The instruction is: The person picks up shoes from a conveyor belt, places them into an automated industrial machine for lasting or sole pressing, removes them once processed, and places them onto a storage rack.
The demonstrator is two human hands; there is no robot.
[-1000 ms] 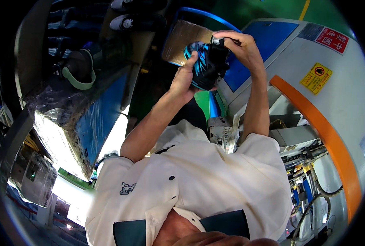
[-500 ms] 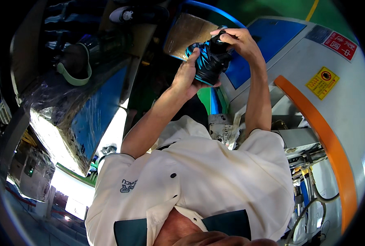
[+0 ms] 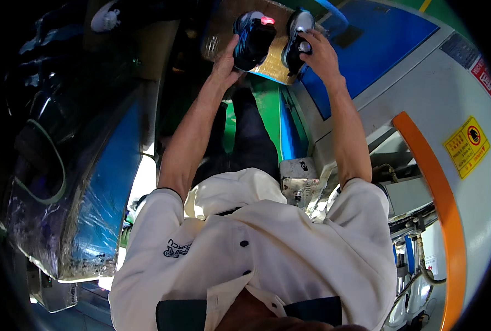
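Two dark sneakers lie side by side over a brown cardboard surface (image 3: 278,65) at the top of the view. My left hand (image 3: 224,67) grips the left sneaker (image 3: 252,45), black with blue streaks and a pale end, with the thumb along its side. A pink-red glow shows on that sneaker's far end. On the right sneaker (image 3: 300,23), grey and black, my right hand (image 3: 321,57) rests with curled fingers at its upper part, close to a small round light-coloured piece. The undersides of both sneakers are hidden.
A grey machine body with a blue panel (image 3: 377,41) and an orange curved bar (image 3: 434,182) stands at the right. On the left is a plastic-wrapped blue block (image 3: 105,182). Another shoe (image 3: 106,17) lies at the upper left. Hoses (image 3: 424,265) hang at the lower right.
Both hands held one black and blue sneaker together; now they are apart. The left hand has moved left with that sneaker, and the right hand is on a second one.
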